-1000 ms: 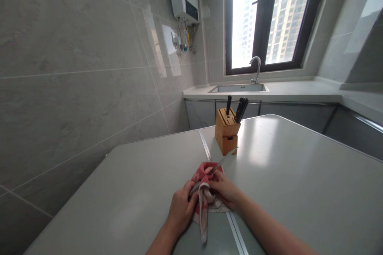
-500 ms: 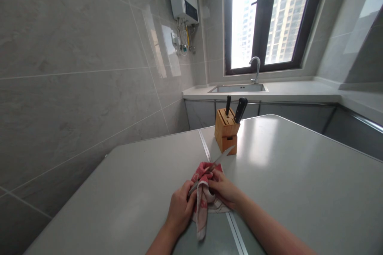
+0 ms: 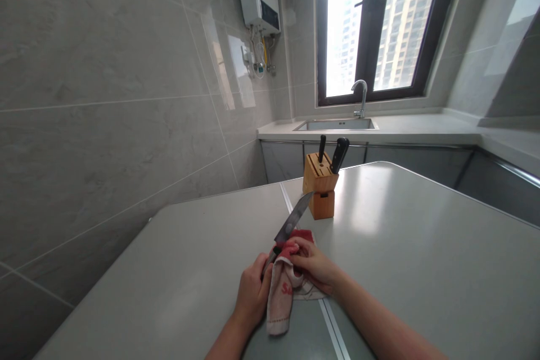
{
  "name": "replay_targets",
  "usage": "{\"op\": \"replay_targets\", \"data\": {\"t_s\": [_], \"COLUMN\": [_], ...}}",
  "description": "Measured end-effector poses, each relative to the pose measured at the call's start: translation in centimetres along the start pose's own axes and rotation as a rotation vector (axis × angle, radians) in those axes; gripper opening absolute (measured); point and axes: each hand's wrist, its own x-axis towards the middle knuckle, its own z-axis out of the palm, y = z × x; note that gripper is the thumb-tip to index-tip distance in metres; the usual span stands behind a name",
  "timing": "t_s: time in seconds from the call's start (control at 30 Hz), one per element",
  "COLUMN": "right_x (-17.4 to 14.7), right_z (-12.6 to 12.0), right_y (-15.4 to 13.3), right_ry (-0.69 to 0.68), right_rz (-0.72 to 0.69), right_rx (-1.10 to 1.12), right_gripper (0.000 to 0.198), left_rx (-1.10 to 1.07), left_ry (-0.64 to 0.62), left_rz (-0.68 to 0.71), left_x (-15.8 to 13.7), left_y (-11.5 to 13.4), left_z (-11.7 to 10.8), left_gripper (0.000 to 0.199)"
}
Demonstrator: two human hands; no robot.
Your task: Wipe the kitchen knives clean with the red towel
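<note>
One left hand [image 3: 253, 288], the nearer, has its grip wrapped round the handle of a chef's knife [image 3: 294, 218], whose long axis slants forward-right above the bench [image 3: 189, 259], past the red-and-white towel [image 3: 280, 293] pinched in the right hand [image 3: 314, 264], tip toward the wooden knife block [image 3: 320, 180].

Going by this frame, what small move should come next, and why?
Probably the right hand should lay the cloth against the blade of the knife: the left hand grips the handle, the right hand pinches the cloth close to the blade's handle end, and most of the blade shows uncovered, pointing toward the knife block.
</note>
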Motion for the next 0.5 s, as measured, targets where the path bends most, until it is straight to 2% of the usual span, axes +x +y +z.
{"op": "replay_targets", "data": {"t_s": [0.13,0.37,0.5], "right_x": [0.07,-0.14,-0.28], "right_z": [-0.17,0.10,0.25], "right_y": [0.31,-0.23,-0.43], "right_ry": [0.013,-0.035,-0.084], "right_rz": [-0.002,0.015,0.001], "right_rx": [0.028,0.029,0.078], "right_gripper": [0.034,0.036,0.049], "left_rx": [-0.008,0.000,-0.013], "left_ry": [-0.018,-0.023,-0.049], "left_rz": [0.008,0.024,0.033], "left_x": [-0.02,-0.03,0.04], "left_y": [0.06,-0.10,0.24], "left_z": [0.01,0.13,0.08], "left_gripper": [0.026,0.022,0.021]}}
